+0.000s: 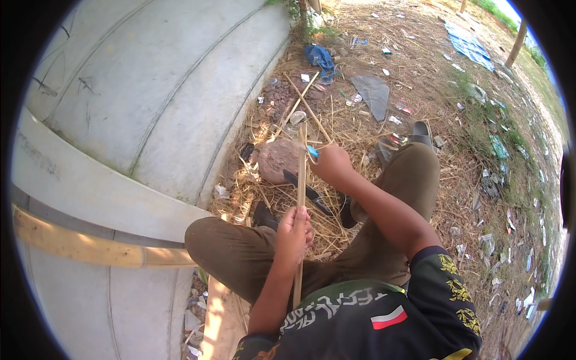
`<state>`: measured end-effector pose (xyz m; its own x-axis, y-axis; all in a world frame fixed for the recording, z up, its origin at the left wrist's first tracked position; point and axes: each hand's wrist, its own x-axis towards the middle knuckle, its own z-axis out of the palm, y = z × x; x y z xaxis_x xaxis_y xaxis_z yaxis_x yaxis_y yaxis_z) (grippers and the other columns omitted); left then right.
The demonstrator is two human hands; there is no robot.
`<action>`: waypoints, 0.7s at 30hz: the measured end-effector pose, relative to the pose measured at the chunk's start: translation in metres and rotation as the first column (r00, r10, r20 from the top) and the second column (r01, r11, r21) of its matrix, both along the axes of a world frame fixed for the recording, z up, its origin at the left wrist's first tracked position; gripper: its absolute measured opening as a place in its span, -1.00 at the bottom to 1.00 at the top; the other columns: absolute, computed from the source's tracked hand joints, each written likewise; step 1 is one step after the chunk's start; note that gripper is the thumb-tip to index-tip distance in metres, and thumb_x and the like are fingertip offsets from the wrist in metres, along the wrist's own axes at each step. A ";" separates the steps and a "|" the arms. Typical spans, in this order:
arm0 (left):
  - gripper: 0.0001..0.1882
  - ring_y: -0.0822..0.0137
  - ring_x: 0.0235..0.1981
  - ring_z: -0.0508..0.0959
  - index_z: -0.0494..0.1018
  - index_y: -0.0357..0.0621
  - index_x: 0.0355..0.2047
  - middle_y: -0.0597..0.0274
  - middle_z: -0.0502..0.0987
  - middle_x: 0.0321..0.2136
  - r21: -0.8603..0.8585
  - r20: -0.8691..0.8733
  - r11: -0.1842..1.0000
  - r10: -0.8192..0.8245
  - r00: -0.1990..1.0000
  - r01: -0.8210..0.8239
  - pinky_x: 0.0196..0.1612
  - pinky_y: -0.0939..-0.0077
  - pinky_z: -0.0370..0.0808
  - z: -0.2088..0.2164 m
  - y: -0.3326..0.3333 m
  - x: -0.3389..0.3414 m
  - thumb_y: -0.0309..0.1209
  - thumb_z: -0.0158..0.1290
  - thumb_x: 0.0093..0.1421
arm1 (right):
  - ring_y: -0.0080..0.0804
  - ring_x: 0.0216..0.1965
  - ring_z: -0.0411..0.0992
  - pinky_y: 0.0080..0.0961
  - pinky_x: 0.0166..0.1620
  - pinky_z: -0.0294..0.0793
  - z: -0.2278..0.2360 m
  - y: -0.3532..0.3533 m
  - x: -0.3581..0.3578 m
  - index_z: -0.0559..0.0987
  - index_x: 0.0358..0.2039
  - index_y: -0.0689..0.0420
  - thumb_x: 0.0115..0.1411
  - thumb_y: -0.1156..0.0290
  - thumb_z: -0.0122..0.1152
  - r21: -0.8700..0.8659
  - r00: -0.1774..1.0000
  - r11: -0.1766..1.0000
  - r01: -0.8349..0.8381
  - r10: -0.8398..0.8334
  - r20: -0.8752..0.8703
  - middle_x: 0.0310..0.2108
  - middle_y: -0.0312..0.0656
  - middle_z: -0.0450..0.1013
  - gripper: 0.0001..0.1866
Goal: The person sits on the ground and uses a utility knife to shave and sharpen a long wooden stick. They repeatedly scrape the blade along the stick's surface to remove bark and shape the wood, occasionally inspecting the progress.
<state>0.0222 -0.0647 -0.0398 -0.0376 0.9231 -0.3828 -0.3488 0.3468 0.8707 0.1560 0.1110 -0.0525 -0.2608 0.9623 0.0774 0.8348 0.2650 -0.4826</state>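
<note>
My left hand (294,231) is closed around a long pale bamboo strip (302,186), which runs from my lap up and away from me. Near the strip's far end, my right hand (333,163) grips a small tool with a light blue part (312,151); its working end is blurred, so I cannot tell its exact kind. Just left of the strip sits a reddish-brown rounded stone (278,161). A dark, flat, blade-like piece (315,198) lies on the shavings between my legs, partly behind the strip.
Pale shavings and straw (327,237) cover the ground around my feet. Two crossed sticks (307,102) lie beyond the stone. On the left stands a grey panel wall (180,90) with a bamboo pole (102,246). Blue cloth (321,59), a grey sheet (372,95) and litter lie farther off.
</note>
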 end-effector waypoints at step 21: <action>-0.67 0.62 -0.77 0.07 0.24 -0.04 -0.36 0.50 0.09 -0.68 -0.005 0.108 0.998 -0.067 0.992 0.068 -0.73 0.68 0.06 0.005 0.000 0.007 -0.13 -0.17 0.50 | -0.08 -0.44 0.59 -0.21 -0.36 0.55 0.000 0.028 0.000 0.68 -0.39 0.00 0.04 0.23 0.34 0.133 0.990 0.984 0.117 -0.125 0.061 -0.53 -0.08 0.57 -0.84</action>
<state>0.0289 -0.0652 -0.0348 0.0663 0.9189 -0.3889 -0.4163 0.3797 0.8262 0.1563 0.1394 -0.0526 -0.1520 0.9702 0.1888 0.8944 0.2163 -0.3914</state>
